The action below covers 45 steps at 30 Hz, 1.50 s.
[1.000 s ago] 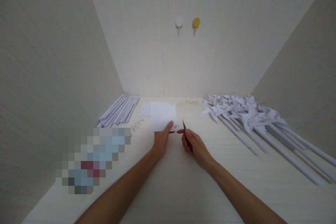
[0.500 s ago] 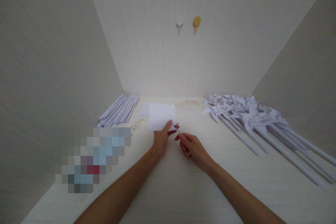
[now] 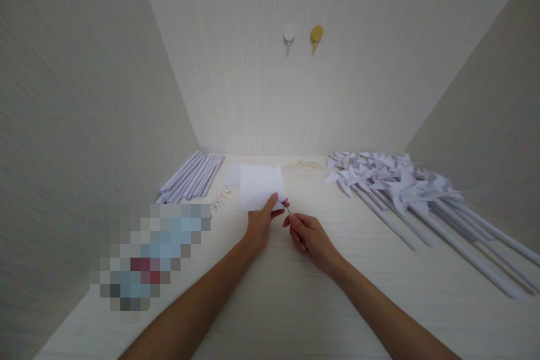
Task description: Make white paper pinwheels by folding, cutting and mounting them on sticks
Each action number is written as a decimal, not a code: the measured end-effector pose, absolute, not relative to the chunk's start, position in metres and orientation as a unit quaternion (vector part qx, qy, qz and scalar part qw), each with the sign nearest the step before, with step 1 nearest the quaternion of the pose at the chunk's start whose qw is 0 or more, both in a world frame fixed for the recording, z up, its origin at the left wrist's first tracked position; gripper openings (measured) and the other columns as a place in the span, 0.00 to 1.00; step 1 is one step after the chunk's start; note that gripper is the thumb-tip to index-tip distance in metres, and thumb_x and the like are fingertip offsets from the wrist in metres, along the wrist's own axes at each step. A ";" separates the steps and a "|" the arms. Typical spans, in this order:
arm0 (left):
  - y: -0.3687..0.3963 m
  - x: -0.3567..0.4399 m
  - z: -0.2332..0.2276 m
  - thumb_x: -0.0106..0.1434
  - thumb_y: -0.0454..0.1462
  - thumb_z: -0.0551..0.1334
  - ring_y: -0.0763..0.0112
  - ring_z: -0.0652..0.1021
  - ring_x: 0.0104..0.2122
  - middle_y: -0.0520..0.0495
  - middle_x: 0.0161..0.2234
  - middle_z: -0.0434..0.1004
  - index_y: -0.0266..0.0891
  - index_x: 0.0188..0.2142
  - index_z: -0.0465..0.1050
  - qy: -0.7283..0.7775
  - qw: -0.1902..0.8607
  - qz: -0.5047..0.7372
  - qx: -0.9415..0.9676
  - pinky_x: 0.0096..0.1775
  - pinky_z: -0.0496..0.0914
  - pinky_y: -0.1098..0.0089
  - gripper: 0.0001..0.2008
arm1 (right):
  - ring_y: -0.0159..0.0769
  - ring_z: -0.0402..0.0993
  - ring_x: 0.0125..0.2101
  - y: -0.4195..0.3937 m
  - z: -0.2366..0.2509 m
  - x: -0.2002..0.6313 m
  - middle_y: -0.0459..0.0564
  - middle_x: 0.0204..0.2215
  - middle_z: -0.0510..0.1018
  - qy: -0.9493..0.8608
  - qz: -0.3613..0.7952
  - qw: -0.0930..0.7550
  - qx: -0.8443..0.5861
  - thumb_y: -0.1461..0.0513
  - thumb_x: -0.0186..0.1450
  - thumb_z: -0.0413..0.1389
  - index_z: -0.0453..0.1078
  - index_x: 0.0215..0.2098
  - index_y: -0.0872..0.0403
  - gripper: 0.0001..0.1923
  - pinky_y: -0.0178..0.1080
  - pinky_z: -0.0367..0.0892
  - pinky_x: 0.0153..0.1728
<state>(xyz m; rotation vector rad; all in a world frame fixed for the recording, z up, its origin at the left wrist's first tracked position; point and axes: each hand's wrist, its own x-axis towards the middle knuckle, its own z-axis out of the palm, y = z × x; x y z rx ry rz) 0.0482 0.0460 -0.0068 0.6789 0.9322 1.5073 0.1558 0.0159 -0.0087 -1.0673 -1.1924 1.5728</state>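
A square white sheet of paper (image 3: pixel 259 184) is pinched near its lower right corner by my left hand (image 3: pixel 260 226), thumb on top and fingers underneath. Faint cut or crease lines show at its corners. My right hand (image 3: pixel 310 236) is closed round a thin metal tool (image 3: pixel 288 210), whose tip meets that same corner beside the left thumb. The tool's exact kind is too small to tell, and its handle is mostly hidden in the fingers. Partly behind the held sheet, more white paper (image 3: pixel 232 175) lies on the table.
Rolled paper sticks (image 3: pixel 192 177) lie at the back left, near small pale pieces (image 3: pixel 221 198). A pixelated item (image 3: pixel 169 242) covers the left side. Paper pinwheels (image 3: pixel 400 185) on sticks fill the right. White (image 3: pixel 289 32) and yellow (image 3: pixel 316 33) hooks hang on the wall (image 3: pixel 261 95).
Almost everything stays in place. The paper's near corner and the tool have shifted very slightly right; both hands keep their grips.
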 end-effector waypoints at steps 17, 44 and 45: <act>0.046 0.049 -0.004 0.46 0.36 0.64 0.73 0.76 0.23 0.50 0.23 0.75 0.35 0.28 0.70 0.398 0.588 0.646 0.280 0.24 0.69 0.76 0.09 | 0.18 0.45 0.08 0.017 -0.010 0.156 0.34 0.08 0.54 -0.469 0.637 0.439 -0.427 0.52 0.52 0.53 0.62 0.22 0.56 0.15 0.28 0.38 0.08; 0.041 0.050 -0.003 0.40 0.32 0.65 0.71 0.74 0.31 0.49 0.29 0.77 0.36 0.31 0.72 0.388 0.623 0.586 0.342 0.35 0.68 0.70 0.14 | 0.20 0.44 0.09 0.024 -0.015 0.162 0.33 0.08 0.53 -0.429 0.589 0.547 -0.413 0.56 0.50 0.57 0.60 0.22 0.55 0.13 0.28 0.38 0.10; 0.042 0.050 -0.004 0.40 0.32 0.65 0.70 0.74 0.31 0.48 0.29 0.77 0.36 0.32 0.72 0.388 0.623 0.586 0.343 0.34 0.68 0.70 0.15 | 0.20 0.44 0.09 0.024 -0.015 0.163 0.33 0.08 0.53 -0.430 0.587 0.545 -0.417 0.56 0.50 0.58 0.60 0.22 0.55 0.13 0.28 0.38 0.10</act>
